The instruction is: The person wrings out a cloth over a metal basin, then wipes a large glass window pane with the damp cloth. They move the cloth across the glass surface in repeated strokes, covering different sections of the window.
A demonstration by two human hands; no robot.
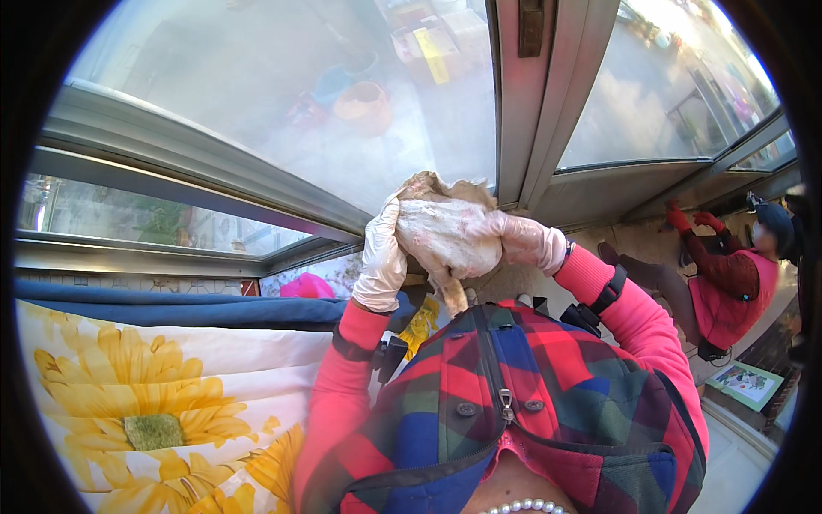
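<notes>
A wet-looking, stained whitish cloth [443,228] hangs bunched between my two gloved hands, in front of my chest. My left hand [383,257], in a thin whitish glove, grips its left edge with the thumb over the front. On the other side my right hand [523,239], gloved the same way and slightly blurred, has hold of the right part. One twisted end of the cloth dangles towards my plaid vest. Just beyond the cloth stands a large glass pane [289,103] in a metal frame; whether the cloth touches the glass I cannot tell.
A metal window rail [192,160] runs along the left. Below it hangs a curtain [160,398] with yellow flowers. At the right, a person [732,283] in red gloves crouches by another glazed panel [661,96]. Behind the glass are an orange bucket [363,106] and cardboard boxes [437,45].
</notes>
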